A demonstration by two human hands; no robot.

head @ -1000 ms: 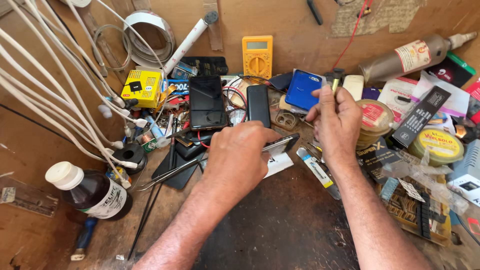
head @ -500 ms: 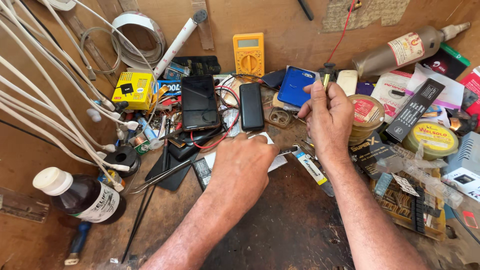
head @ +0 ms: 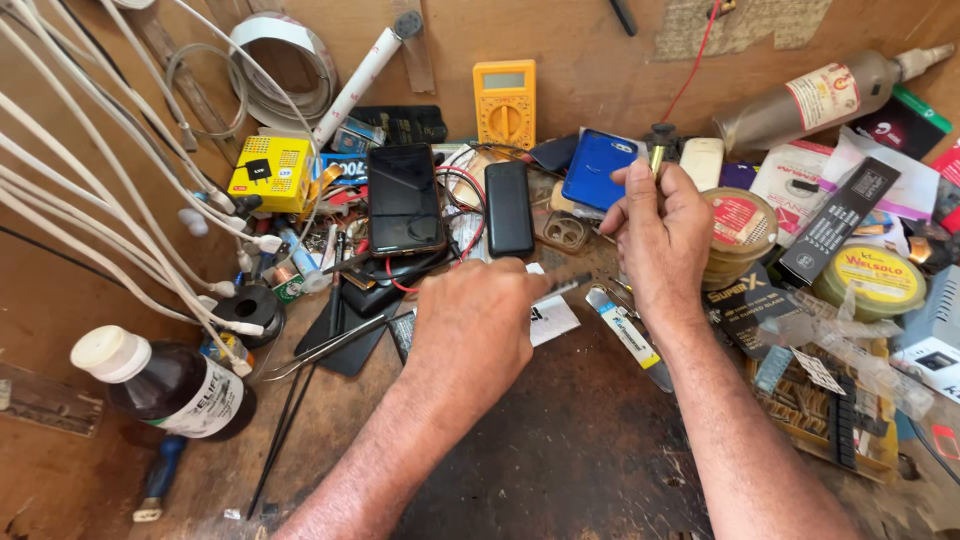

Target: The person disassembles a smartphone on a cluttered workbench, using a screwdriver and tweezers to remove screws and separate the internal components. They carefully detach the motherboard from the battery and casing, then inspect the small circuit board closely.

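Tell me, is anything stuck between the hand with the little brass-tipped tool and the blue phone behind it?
Nothing visible. The right hand pinches the brass-tipped tool upright, and the blue phone lies just behind its fingers, in plain view.

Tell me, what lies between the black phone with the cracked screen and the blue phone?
A small black phone lies between the cracked phone and the blue phone, in the head view.

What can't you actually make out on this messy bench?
- Head view: the left hand covers most of the thin metal tool it grips; only the tip shows.
- The small brass-coloured piece pinched by the right hand is too small to identify.
- The brown bottle's contents are unreadable.
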